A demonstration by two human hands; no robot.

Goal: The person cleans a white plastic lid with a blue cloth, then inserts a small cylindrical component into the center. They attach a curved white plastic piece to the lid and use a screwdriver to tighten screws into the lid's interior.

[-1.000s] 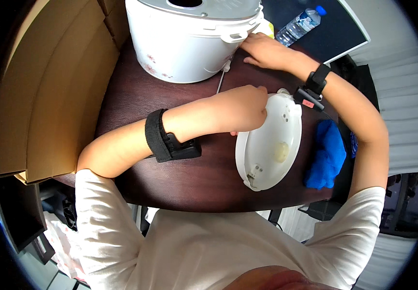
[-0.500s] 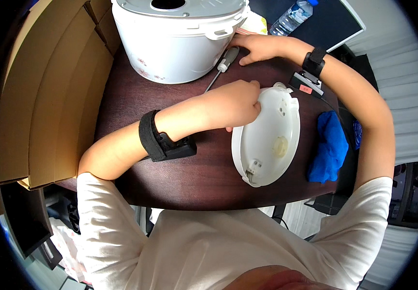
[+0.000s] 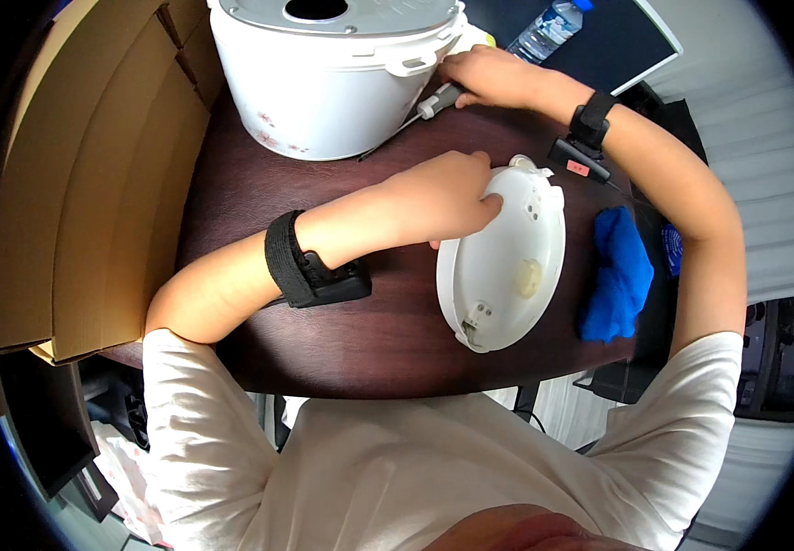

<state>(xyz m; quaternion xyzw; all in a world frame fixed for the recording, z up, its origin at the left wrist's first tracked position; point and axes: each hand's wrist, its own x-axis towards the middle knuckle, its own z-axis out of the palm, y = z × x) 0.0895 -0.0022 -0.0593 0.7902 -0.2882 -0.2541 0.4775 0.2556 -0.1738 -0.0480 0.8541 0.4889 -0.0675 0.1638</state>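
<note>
A hollow white plastic lid (image 3: 500, 266), oval and with its inside facing up, is pinched at its upper left edge by my left hand (image 3: 443, 197). Small holes, fittings and a pale round piece show inside it. At the far side, my right hand (image 3: 500, 78) closes thumb and fingers around the handle end of a grey-and-white screwdriver (image 3: 430, 107). The screwdriver's thin shaft points left along the table, close to the base of a white rice cooker body (image 3: 324, 101). That body has a metal top with a round dark hole and a side lug.
Brown cardboard (image 3: 103, 184) stands along the left side. A blue cloth (image 3: 617, 275) lies at the right of the dark wooden table (image 3: 342, 354). A water bottle (image 3: 548, 32) rests at the far right, near a dark panel (image 3: 608, 46) with a white edge.
My right hand has come onto the screwdriver's handle, and the screwdriver has swung so its tip points further left. The white lid has barely moved in my left hand.
</note>
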